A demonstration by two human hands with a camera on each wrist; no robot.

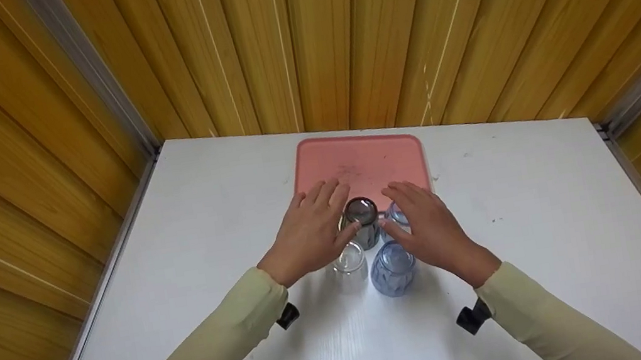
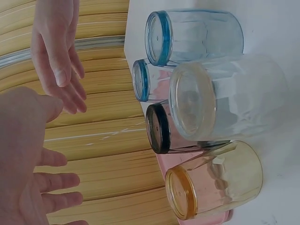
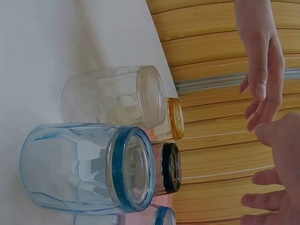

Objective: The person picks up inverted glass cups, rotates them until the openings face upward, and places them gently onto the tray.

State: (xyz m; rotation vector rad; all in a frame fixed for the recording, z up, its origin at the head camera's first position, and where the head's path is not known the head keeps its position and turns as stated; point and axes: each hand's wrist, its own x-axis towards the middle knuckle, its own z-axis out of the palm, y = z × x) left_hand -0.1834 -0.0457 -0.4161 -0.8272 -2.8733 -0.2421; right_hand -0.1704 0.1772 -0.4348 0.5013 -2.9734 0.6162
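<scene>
Several faceted glass tumblers stand close together, thick bases upward. Nearest the person are a clear glass (image 1: 350, 261) and a blue glass (image 1: 394, 272); behind them are a dark grey glass (image 1: 361, 212) and a second blue glass (image 2: 141, 80). An amber glass (image 2: 220, 178) shows in the left wrist view, mostly hidden by the left hand in the head view. My left hand (image 1: 312, 232) hovers over the left side of the group with fingers extended. Over the right side, my right hand (image 1: 431, 230) is spread the same way. Both wrist views show the hands apart from the glasses, holding nothing.
A pink tray (image 1: 359, 161) lies flat behind the glasses, near the back edge of the white table (image 1: 221, 195). Wood-look panels (image 1: 325, 39) wall in the back and both sides. Small black wrist cameras (image 1: 473, 317) hang at the sleeve cuffs.
</scene>
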